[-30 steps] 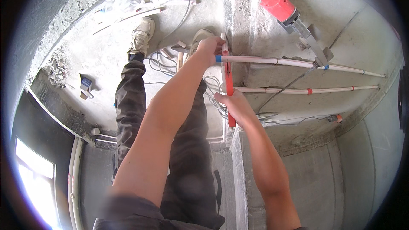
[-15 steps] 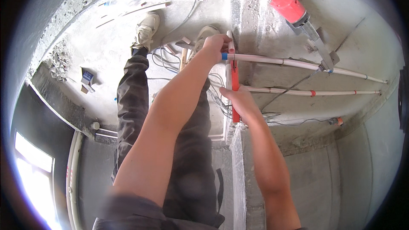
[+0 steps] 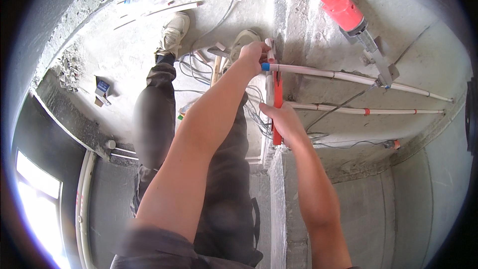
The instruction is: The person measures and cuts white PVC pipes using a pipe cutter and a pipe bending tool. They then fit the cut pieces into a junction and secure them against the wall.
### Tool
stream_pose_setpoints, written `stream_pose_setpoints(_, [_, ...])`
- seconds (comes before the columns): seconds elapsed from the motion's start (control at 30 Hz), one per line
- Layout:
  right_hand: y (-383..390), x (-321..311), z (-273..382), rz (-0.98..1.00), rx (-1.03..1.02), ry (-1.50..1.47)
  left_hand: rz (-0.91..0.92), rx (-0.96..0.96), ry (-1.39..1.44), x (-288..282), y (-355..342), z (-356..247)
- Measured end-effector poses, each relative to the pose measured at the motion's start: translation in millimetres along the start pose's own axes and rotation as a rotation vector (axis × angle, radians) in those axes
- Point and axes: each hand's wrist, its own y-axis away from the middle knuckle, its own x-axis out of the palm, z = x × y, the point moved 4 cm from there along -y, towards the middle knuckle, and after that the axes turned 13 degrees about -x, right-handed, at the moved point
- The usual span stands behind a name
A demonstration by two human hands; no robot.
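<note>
Moved: our view, slightly; the work sits farther right. Left hand: fingers closed on short pipe, apparently steadying it, beside blue-ended pipe. Right hand: we grip red tool low, crosswise to that pipe, seemingly for control.

- Top: dk grey/blk; L slv short, loose, ends abv elbow
- L grip & R grip: bare, forearms too
- Trousers: dk grey-blk, baggy, wrinkled at L shin
- Strap: narrow, dk, beside R leg
- L sock: dk, shows at ankle
- L shoe: beige, lace-up; R shoe beige too, partly hidden
</note>
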Motion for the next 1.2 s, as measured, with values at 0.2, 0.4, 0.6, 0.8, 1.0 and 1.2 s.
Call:
stream_pose_setpoints(0.2, [13.7,4.3,1.0,-0.017,-0.007,0.045,0.069,0.0,0.007,-4.5,-6.6,3.7])
stream_pose_setpoints(0.4, [8.4,5.8,-12.4,-0.024,-0.03,0.028,0.043,0.008,-0.004,-0.6,-1.8,5.0])
stream_pose_setpoints(0.6, [12.4,5.9,-7.1,-0.028,-0.039,-0.024,0.041,0.02,0.007,2.2,11.1,4.3])
stream_pose_setpoints(0.8, [7.2,5.3,-17.0,-0.029,-0.074,-0.015,0.129,-0.001,0.031,-0.7,-13.2,3.1])
stream_pose_setpoints(1.0, [6.1,6.1,-19.7,-0.027,-0.085,-0.035,0.085,0.007,0.007,3.6,-0.2,2.8])
stream_pose_setpoints(1.2, [13.2,5.1,-9.1,-0.04,-0.063,-0.004,0.056,0.021,-0.01,2.5,2.2,1.8])
